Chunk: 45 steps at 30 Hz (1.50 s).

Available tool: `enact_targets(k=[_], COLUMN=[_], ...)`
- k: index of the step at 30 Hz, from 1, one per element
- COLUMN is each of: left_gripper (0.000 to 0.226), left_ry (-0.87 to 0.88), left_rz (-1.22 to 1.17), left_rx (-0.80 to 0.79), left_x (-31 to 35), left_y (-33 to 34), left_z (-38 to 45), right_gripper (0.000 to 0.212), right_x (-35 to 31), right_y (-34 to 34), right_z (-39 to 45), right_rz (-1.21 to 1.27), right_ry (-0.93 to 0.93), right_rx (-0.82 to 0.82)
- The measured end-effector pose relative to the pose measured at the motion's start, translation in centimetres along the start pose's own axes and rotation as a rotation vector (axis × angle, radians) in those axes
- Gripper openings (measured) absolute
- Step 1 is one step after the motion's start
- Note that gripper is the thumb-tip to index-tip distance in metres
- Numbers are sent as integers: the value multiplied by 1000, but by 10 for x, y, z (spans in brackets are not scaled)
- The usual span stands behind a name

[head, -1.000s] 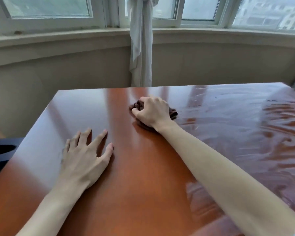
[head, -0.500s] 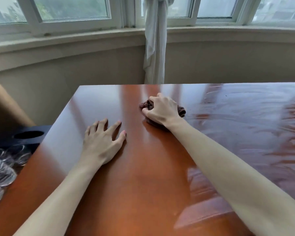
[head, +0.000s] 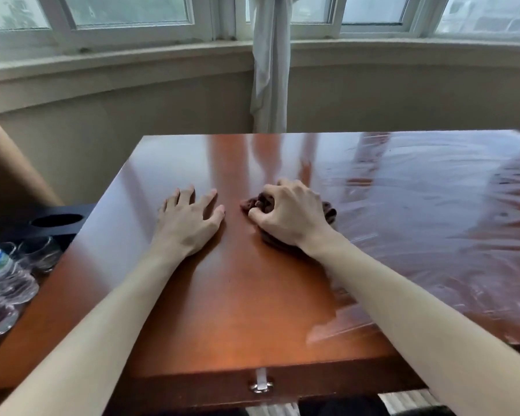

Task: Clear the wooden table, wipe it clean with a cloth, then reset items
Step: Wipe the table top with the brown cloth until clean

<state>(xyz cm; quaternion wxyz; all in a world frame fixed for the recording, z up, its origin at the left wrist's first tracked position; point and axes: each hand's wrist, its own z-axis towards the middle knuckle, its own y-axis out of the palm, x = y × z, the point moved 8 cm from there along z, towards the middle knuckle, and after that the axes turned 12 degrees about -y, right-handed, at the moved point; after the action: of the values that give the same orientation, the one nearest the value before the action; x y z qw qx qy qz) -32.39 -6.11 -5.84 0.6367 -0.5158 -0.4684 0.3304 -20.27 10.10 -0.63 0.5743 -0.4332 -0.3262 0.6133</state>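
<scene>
Two hands work the table (head: 222, 310): the left hand (head: 189, 223) lies flat, fingers spread, while beyond it the right hand (head: 288, 214) clenches the dark cloth (head: 260, 202), now drawn leftward to just beside the left. Wet streaks suggest wiping has reached the dry side.

Left hand (head: 189, 223) flat, fingers (head: 206, 199) spread; right hand (head: 291, 217) fisted, knuckles up.

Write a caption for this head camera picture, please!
Right hand scrubs the wooden table with a dark cloth; left hand rests flat.
</scene>
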Motion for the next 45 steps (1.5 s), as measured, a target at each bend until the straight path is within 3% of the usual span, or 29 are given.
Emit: enact_targets(k=[4, 8, 13, 17, 26, 29, 37, 41, 45], left_gripper=[56, 65, 67, 57, 65, 65, 52, 57, 64], left_ry=[-19, -42, -70, -62, -19, -19, -22, -37, -60], left_rz=[-23, -25, -31, -28, 1, -2, -34, -23, -19], left_rx=[6, 10, 2, -16, -46, -43, 22, 30, 16], left_x=[0, -3, -5, -1, -1, -1, 1, -4, -6], left_y=[1, 2, -1, -4, -2, -3, -2, 2, 1], left_z=[3, 5, 5, 2, 0, -2, 2, 5, 7], right_gripper=[35, 36, 37, 35, 36, 38, 40, 45, 45], right_x=[75, 137, 164, 133, -25, -35, 71, 126, 158], right_y=[39, 74, 86, 67, -19, -28, 30, 66, 82], right_z=[110, 210, 250, 193, -58, -80, 93, 192, 237], right_rz=[-37, -57, -82, -57, 9, -2, -31, -45, -77], right_ry=[115, 193, 231, 189, -16, -51, 108, 168, 230], right_rx=[28, 62, 47, 19, 1, -3, 13, 6, 21])
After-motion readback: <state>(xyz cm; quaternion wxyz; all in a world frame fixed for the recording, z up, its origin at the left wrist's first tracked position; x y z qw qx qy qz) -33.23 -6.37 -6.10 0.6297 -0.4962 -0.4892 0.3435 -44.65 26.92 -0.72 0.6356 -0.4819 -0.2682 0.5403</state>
